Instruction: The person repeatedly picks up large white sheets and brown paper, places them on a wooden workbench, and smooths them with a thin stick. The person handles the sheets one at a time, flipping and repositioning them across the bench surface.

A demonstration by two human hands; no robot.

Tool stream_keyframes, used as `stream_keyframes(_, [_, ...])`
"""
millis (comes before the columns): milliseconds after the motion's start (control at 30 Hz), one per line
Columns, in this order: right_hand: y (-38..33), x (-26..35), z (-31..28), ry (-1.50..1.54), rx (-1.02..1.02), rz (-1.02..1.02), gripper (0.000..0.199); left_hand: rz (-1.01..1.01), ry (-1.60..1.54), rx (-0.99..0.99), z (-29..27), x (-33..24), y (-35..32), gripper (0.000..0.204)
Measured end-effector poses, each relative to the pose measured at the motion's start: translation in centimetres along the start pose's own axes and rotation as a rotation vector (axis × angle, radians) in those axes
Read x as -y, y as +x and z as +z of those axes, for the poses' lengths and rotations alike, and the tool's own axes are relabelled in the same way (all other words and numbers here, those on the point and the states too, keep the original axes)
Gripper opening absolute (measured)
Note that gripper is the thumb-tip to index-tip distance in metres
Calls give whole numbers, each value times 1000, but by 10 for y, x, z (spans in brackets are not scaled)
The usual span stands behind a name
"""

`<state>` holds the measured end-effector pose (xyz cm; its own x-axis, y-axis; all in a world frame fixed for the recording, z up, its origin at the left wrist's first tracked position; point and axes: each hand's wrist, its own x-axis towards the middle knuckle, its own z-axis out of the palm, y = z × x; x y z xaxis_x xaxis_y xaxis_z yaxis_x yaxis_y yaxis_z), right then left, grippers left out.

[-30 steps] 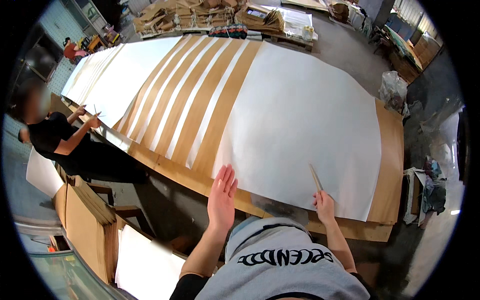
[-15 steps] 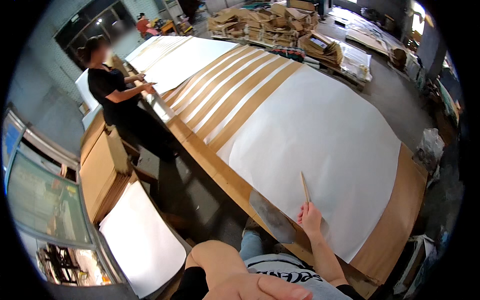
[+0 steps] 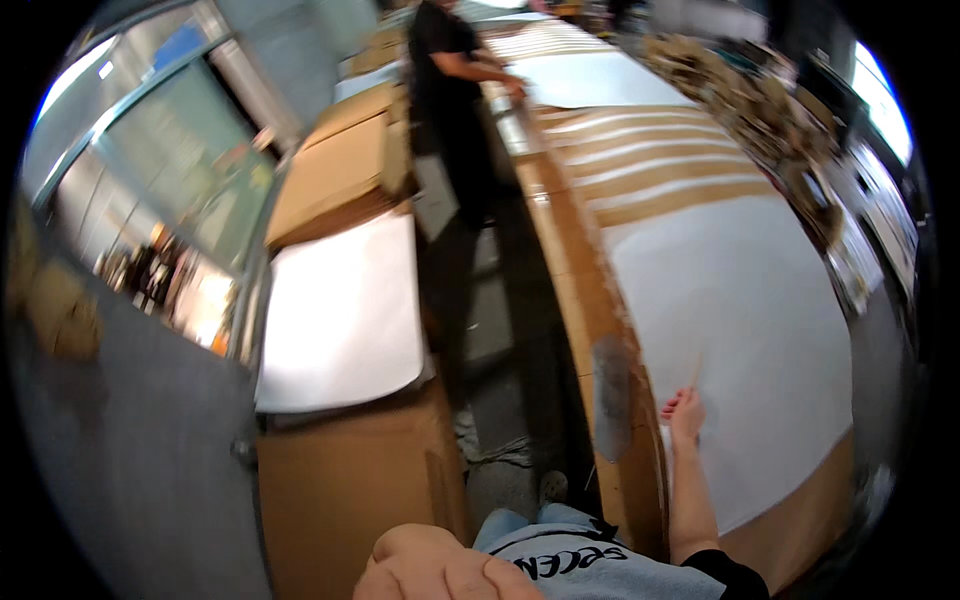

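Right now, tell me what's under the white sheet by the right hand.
Under the white sheet, a brown layer shows at the near end; anything beneath the sheet's middle is covered.

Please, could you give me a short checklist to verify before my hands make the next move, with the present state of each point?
1. Right hand grips the thin stick: ok.
2. Thin stick's tip touches the white sheet: cannot tell, blurred.
3. White sheet spread beneath the right hand: ok.
4. Both hands over the white sheet: not ok, left hand is near the body.
5. Co-worker apart from both hands: ok, farther along the table.
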<state>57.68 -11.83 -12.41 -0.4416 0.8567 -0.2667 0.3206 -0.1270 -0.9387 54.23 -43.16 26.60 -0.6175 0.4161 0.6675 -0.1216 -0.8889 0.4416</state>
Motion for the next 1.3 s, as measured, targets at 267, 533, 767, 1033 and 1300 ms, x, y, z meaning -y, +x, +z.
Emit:
stream_keyframes(267, [-19,20,-5,-383,-27,-429,32,375,-65,-424,14,-96,-128,72])
stream_keyframes(533, [-259,38,115,-160,972,-540,26,775,557,-438,157,-158,-298,76])
stream_keyframes(767, [-422,-12,133,-266,1570,-489,24,1205,828,-439,232,-151,-369,65])
stream_keyframes(1033, [-500,-66,130,-789,1840,-862,25,1521,995,-370,230,-145,-375,52])
stream_keyframes(1300, [-502,-103,172,-1016,2048,-1054,30,1844,1006,-84,161,-146,-341,41])
